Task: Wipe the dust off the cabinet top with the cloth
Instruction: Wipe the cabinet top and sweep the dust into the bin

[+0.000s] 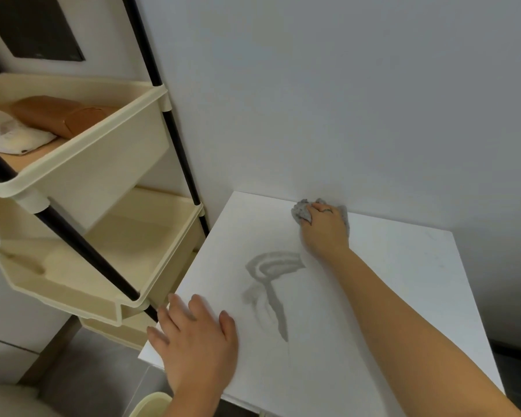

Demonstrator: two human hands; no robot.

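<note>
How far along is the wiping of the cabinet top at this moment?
Partly done, at best. The right hand presses the grey cloth at the back edge by the wall. The left hand rests flat on the front left corner of the cabinet top. A grey smear mid-surface is left.

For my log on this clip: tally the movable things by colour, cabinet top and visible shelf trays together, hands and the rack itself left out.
Grey: 1, the crumpled grey cloth under the right hand at the back of the white cabinet top.
Brown: 1, the brown leather pouch in the upper cream tray.
White: 1, the white crumpled fabric piece beside it.
Total: 3.
</note>
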